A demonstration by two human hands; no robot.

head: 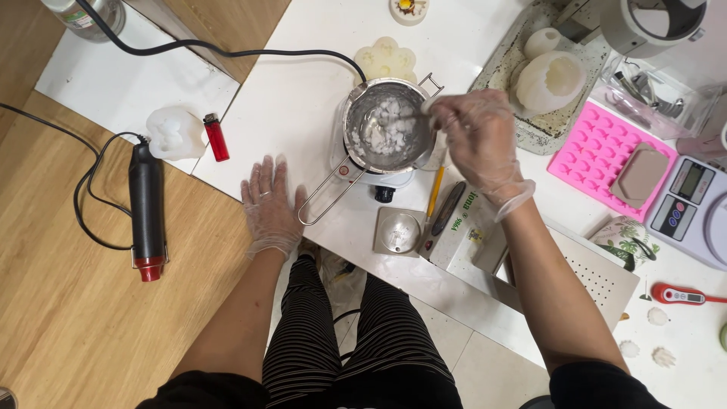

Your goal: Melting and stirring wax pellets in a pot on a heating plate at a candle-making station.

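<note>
Metal pot of white wax flakes, sitting on small hotplate for melting. Right hand, at three o'clock, pinching thin stirrer into flakes. Left hand, at eight o'clock, resting spread flat on white table, steadying.

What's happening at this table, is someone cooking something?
A person in thin clear gloves stirs white chunks in a small metal pot on a little white hot plate. The right hand holds the stirrer over the pot. The left hand rests flat on the white table, beside the pot's wire handle.
</note>
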